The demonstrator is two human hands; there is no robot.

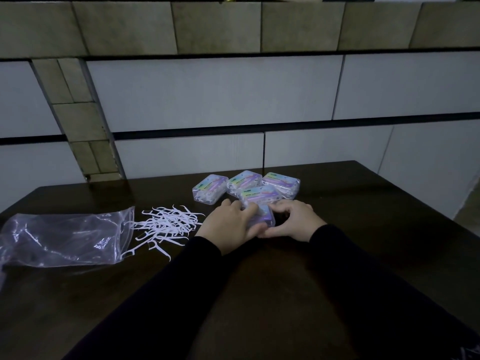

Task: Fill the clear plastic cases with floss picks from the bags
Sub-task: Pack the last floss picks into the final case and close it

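A clear plastic bag [62, 237] lies slack well to the left of the fingers, its mouth toward a loose heap of white floss picks [166, 224] just left of the left hand [228, 224]. Both hands meet on one clear plastic case [262, 216]: the left hand's fingers curl over its left end, the right hand [293, 222] curls round its right end, thumbs at the near side; whether the lid is fully seated cannot be told. The step appears to be closing or steadying this case; even pressure from both ends, with no pick caught across the rim, would serve best. Just beyond the fingertips stand four filled cases [259, 187], close-packed, so little room exists forward. The dark wooden table [259, 294] offers open surface near the sleeves and to the right of the right hand; its far edge meets the tiled wall [207, 94].
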